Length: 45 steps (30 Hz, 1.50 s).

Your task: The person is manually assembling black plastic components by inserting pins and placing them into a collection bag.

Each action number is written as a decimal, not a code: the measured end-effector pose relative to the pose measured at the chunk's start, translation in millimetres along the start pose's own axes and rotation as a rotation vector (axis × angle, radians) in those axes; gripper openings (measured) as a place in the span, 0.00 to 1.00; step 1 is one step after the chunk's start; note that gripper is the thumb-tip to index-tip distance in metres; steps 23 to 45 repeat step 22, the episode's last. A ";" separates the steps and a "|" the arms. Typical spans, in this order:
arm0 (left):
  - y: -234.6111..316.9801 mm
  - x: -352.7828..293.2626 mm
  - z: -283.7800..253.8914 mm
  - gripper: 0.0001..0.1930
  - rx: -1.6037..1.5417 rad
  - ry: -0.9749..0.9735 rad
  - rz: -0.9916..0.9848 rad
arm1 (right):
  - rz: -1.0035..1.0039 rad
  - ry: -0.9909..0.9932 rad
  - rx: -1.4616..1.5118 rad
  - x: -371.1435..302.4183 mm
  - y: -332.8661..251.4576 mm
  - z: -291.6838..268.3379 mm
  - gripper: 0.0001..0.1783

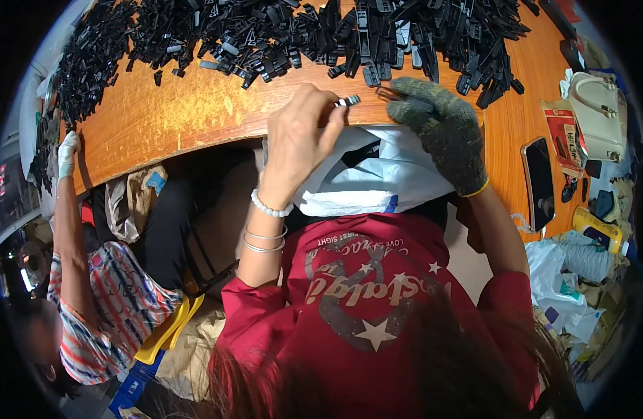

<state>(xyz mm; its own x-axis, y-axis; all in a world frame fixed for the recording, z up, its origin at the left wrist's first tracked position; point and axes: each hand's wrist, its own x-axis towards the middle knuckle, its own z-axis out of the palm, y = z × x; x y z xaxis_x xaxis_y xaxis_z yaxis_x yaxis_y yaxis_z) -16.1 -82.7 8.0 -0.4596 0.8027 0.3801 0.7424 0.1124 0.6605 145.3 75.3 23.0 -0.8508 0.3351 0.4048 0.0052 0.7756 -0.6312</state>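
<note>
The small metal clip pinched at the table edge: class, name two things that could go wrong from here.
1. The left hand pinches the small metal clip right over the table's edge; if its grip slips, the clip may drop beside the white bag.
2. The gloved right hand works close to the black plastic clips; a sweep could push some off.

a worn orange-brown wooden table is seen filling the upper view, its surface scuffed pale near the front edge under bright light. below the table's front edge, a shadowed space is seen. lower left of the table, a yellow seat is placed beside crumpled brown paper.
</note>
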 end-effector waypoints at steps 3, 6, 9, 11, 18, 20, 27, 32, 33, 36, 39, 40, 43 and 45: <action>-0.8 2.7 5.3 0.05 -0.021 -0.050 0.037 | 0.119 -0.103 0.105 6.0 -2.7 -2.0 0.14; -1.5 4.0 5.0 0.04 -0.034 -0.079 0.039 | 0.205 -0.119 0.146 10.7 -5.9 -0.4 0.15; -2.0 4.1 5.4 0.05 -0.025 -0.102 0.035 | 0.036 -0.121 -0.051 18.7 -10.4 -6.5 0.13; -1.4 4.3 3.0 0.05 -0.006 -0.109 0.040 | 0.089 -0.333 -0.186 27.7 -19.9 -14.1 0.15; -2.0 2.0 3.9 0.09 0.046 -0.078 0.152 | 0.103 -0.886 -0.501 88.0 -64.0 -14.6 0.18; -2.6 -0.4 4.3 0.09 0.050 -0.064 0.169 | 0.187 -1.162 -0.570 101.2 -71.3 -7.6 0.21; -3.2 -1.1 5.0 0.09 0.049 -0.046 0.187 | -0.410 -0.657 -0.274 44.1 -14.1 -8.7 0.30; -3.2 -1.1 5.0 0.09 0.049 -0.046 0.187 | -0.410 -0.657 -0.274 44.1 -14.1 -8.7 0.30; -3.2 -1.1 5.0 0.09 0.049 -0.046 0.187 | -0.410 -0.657 -0.274 44.1 -14.1 -8.7 0.30; -3.2 -1.1 5.0 0.09 0.049 -0.046 0.187 | -0.410 -0.657 -0.274 44.1 -14.1 -8.7 0.30; -3.2 -1.1 5.0 0.09 0.049 -0.046 0.187 | -0.410 -0.657 -0.274 44.1 -14.1 -8.7 0.30; -3.2 -1.1 5.0 0.09 0.049 -0.046 0.187 | -0.410 -0.657 -0.274 44.1 -14.1 -8.7 0.30; -3.2 -1.1 5.0 0.09 0.049 -0.046 0.187 | -0.410 -0.657 -0.274 44.1 -14.1 -8.7 0.30; -3.2 -1.1 5.0 0.09 0.049 -0.046 0.187 | -0.410 -0.657 -0.274 44.1 -14.1 -8.7 0.30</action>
